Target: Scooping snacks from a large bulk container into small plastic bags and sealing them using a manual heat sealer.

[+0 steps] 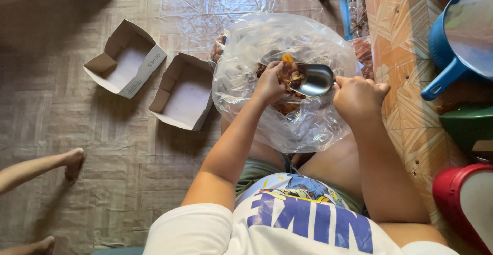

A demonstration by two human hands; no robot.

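My left hand is down inside the mouth of a big clear plastic bag that sits between my knees, fingers curled shut around a clump of brown and orange snack pieces. My right hand is closed in a fist on the handle of a shiny metal scoop, whose bowl lies just beside the clump, touching the food at the bag's opening. More of the same brown pieces show through the plastic below my left hand.

On the floor to my left lie two open, shallow cardboard boxes, brown outside and white inside. The nearer box sits just beside the bag, its corner almost under the plastic. The farther box is angled a little away from it and has a white side panel with small dark print facing me.

A clear plastic sheet is spread on the floor past the bag. At my right, on patterned orange flooring, stand a blue scoop-shaped container with a handle, a green tub and a red-rimmed one. Someone else's bare foot rests on the floor far to my left.
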